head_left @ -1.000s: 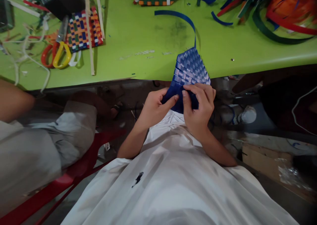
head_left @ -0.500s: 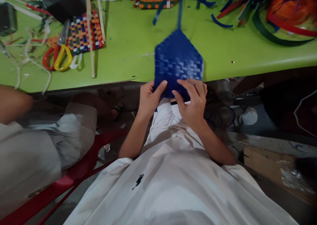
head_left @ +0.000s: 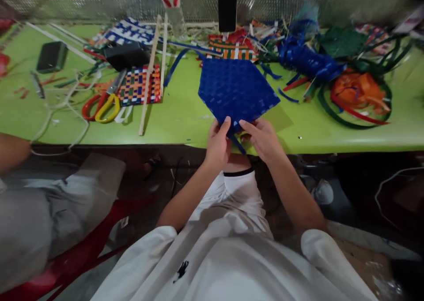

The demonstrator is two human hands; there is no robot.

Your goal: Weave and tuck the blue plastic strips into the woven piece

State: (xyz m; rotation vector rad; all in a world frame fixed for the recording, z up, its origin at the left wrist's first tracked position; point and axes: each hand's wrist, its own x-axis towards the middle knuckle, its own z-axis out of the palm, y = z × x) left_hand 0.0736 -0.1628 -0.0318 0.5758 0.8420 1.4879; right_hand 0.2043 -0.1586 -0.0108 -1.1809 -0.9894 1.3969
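Note:
A blue woven mat (head_left: 237, 87) with a pointed outline is held up over the front edge of the green table (head_left: 179, 124). My left hand (head_left: 218, 142) pinches its lower corner, thumb on top. On the other side of that corner, my right hand (head_left: 261, 138) grips it between thumb and fingers. A short blue strip hangs down between my hands, and another blue strip (head_left: 175, 65) curves away at the mat's upper left. The undersides of the mat and some of my fingertips are hidden.
Left lie scissors (head_left: 111, 102), a multicoloured woven piece (head_left: 134, 89), wooden sticks (head_left: 149, 78) and a black box (head_left: 127, 56). A bottle (head_left: 174, 9) stands behind. Blue strip rolls (head_left: 308, 62) and orange strips (head_left: 359, 91) lie right. A person (head_left: 26, 221) sits at left.
The blue mat has been turned so its pointed corner is now toward me, between my hands. My hands have come closer together, and the view has tilted up, showing more of the table.

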